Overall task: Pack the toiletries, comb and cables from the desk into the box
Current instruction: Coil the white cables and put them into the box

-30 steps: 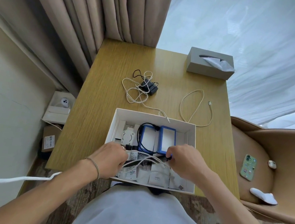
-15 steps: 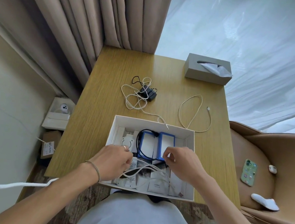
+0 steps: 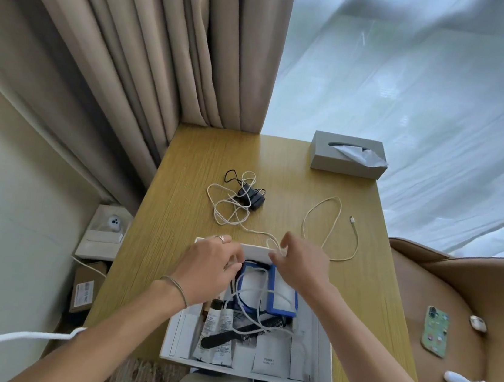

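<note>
Right hand (image 3: 298, 268) fingers (image 3: 277, 257) pinch a white cable (image 3: 258, 233) at the box (image 3: 324, 352) far rim, likely to draw it in. Left hand (image 3: 206, 269) fingers curl loosely over the box's far end; whether they hold anything I cannot tell. Comb (image 3: 243, 329) and tubes (image 3: 216, 329) lie inside (packed already). Beyond the box, a charger (image 3: 251, 195) waits on the worktop (image 3: 174, 244).

The left hand (image 3: 207, 269) and the right hand (image 3: 300, 265) cover the far part of the box (image 3: 324, 352), so the things under them cannot be seen. The print on the sachets (image 3: 268, 359) is too small to read. The near rim of the box is partly hidden by the person's clothing.
</note>
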Motion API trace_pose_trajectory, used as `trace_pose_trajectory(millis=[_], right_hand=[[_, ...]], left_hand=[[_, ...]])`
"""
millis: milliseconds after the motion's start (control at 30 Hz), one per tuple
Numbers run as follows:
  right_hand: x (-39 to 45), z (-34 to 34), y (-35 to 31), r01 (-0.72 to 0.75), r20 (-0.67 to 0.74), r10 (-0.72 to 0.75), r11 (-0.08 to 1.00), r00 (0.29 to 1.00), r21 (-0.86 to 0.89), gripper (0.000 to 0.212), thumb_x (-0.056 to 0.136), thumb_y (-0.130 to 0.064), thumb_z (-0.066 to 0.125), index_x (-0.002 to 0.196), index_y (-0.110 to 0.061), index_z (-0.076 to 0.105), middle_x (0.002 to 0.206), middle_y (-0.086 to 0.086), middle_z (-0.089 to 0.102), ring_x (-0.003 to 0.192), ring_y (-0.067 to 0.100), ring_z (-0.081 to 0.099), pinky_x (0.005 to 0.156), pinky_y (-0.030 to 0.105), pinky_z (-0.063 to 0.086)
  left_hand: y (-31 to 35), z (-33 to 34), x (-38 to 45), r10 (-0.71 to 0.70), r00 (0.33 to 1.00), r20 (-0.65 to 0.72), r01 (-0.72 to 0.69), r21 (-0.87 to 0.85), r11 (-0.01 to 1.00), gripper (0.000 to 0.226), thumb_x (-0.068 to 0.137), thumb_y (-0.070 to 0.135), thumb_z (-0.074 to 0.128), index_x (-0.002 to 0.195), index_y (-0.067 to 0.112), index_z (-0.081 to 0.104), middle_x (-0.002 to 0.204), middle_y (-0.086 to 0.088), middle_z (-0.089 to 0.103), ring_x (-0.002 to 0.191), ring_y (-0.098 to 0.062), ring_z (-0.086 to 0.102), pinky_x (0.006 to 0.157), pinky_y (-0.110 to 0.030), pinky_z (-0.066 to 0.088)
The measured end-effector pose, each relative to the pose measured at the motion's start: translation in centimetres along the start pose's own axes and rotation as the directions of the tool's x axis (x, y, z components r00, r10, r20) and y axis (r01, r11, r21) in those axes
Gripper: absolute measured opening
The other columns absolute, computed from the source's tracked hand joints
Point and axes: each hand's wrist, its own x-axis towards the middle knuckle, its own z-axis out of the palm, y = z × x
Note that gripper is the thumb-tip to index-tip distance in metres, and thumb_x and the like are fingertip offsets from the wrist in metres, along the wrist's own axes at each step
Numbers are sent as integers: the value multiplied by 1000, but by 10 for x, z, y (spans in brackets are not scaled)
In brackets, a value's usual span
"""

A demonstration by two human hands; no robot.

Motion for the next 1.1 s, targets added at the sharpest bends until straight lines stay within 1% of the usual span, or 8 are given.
trace_pose_trajectory(millis=[167, 400, 533, 633, 733, 800, 900, 1100], right_hand=[[9, 0, -5, 62, -5, -62, 998, 998, 17, 12, 93, -30, 60, 95, -22, 70, 84, -3, 71, 74, 19, 63, 64, 32, 52], [-5, -50, -7, 233, -124, -202, 717, 972, 657, 14, 93, -30, 68, 79, -28, 69, 50, -14, 47, 48, 4, 35, 48, 18, 31], [-9, -92, -6, 332, -226, -249, 586, 942, 739, 14, 94, -22, 68, 80, -23, 71, 56, -9, 50, 54, 9, 42, 54, 23, 35], [-8, -115, 0, 346, -301, -172, 518, 938, 782, 21, 93, -12, 66, 76, -22, 70, 57, -7, 53, 54, 13, 46, 55, 26, 40], [-7, -125, 11, 311, -332, -31, 442, 943, 841, 21, 95, -11, 65, 77, -19, 71, 57, -2, 55, 55, 15, 49, 54, 26, 42], [-8, -123, 11, 277, -318, 13, 462, 948, 843, 22, 96, -14, 64, 76, -20, 71, 58, -3, 57, 56, 14, 50, 56, 27, 43], [-13, -111, -9, 254, -276, -42, 544, 960, 800, 27, 97, -15, 62, 72, -23, 68, 65, -5, 60, 63, 9, 53, 66, 29, 45], [-15, -87, -59, 247, -117, -234, 672, 965, 698, 24, 102, -24, 52, 89, -33, 70, 98, -10, 64, 89, 3, 60, 79, 26, 48]], left_hand=[[7, -6, 18, -38, 999, 10, 39, -53, 998, 14, 95, 33, 55, 106, 33, 62, 100, 15, 61, 96, -6, 58, 78, -29, 53], [13, -20, 48, -111, 994, -22, 97, -329, 939, 55, 93, 29, 64, 145, 31, 45, 137, 13, 50, 123, -3, 46, 106, -27, 39], [13, -42, 69, -72, 991, 109, 118, -514, 849, 15, 96, 33, 63, 106, 25, 72, 132, 11, 60, 122, -3, 54, 108, -33, 42], [17, -59, 70, -58, 987, 148, 140, -635, 760, 30, 94, 40, 62, 89, 12, 74, 106, 7, 75, 99, -6, 67, 91, -34, 53], [21, -73, 66, -38, 997, 73, 82, -849, 521, 35, 95, 39, 58, 82, 10, 74, 111, 0, 76, 108, -7, 68, 93, -29, 49], [28, -82, 65, -27, 999, 47, 51, -981, 186, 42, 101, 25, 53, 61, 15, 61, 126, -17, 68, 127, -23, 60, 107, -41, 43], [44, -91, 66, -5, 996, 84, 80, -966, -245, 35, 102, 25, 44, 68, 15, 47, 141, -25, 55, 138, -34, 47, 117, -56, 29], [68, -90, 68, -96, 985, 142, 88, -899, -428, 42, 103, 46, 37, 88, 12, 58, 136, -26, 59, 136, -39, 49, 121, -51, 22]])
